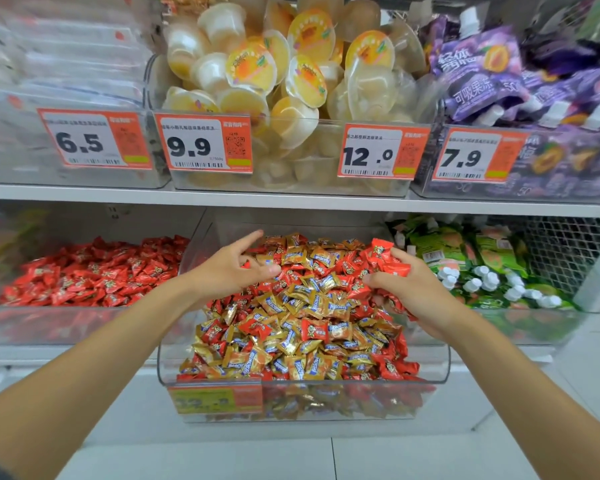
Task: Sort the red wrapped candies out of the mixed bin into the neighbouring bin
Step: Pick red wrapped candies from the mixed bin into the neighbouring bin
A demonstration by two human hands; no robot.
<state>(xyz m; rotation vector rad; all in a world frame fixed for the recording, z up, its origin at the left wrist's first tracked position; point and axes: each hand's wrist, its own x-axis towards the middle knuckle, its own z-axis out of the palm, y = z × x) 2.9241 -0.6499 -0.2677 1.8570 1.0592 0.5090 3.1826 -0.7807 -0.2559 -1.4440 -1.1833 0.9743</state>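
Sorting partly done, to judge by the two bins. Mixed bin point(444, 362) standing forward of the front edge of the lower shelf point(14, 355), probably to open its top to both arms.

Right hand point(420, 289) at the bin's right edge, fingers point(400, 255) clamped with the thumb on a bunch of red wrapped candies point(387, 259), held just above the heap. Likely gathering several at once to save trips.

Left hand point(222, 271) over the back left corner, nearest the neighbouring bin point(84, 323) of red ones on the same shelf. Index finger straight, the others curled, a scrap of red under the palm; impossible to tell whether pinched on a candy or bare.

Plenty of red left among the gold wrapped candies point(291, 299), thickest along the right edge and the front.

Worth carrying the handful leftward, low over the bin walls, lest loose pieces drop back into the mix.
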